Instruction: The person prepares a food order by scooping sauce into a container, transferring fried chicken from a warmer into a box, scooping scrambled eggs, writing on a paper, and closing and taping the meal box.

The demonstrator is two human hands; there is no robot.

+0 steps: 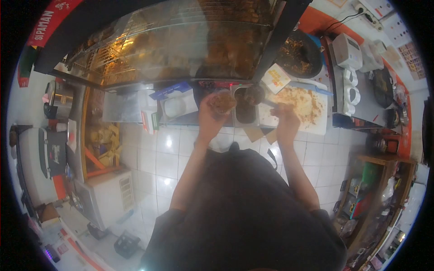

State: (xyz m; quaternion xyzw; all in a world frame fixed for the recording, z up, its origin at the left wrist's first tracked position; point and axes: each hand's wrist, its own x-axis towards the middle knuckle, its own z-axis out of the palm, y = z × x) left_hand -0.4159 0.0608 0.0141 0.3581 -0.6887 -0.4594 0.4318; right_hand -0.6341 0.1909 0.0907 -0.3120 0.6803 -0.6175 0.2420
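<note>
Right over the cutting board's (319, 124) left part, the right hand's (287, 121) fingers close on a ladle (255, 95), its head above the metal pan (246, 118). The left hand's (211, 121) fingers clamp a food-filled container (222, 103) beside the pan's left edge.

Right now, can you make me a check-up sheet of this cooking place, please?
Surface: white board scattered with brown crumbs.
Job's things: a food-filled container, a ladle and a metal tub with dark contents.
Clutter: a printed card lies by the board.
Hands: left hand holds the container; right hand grips the ladle's handle.
Cables: black cord by the wall socket.
Surroundings: glass cabinet ahead, dark pan beside it.
</note>
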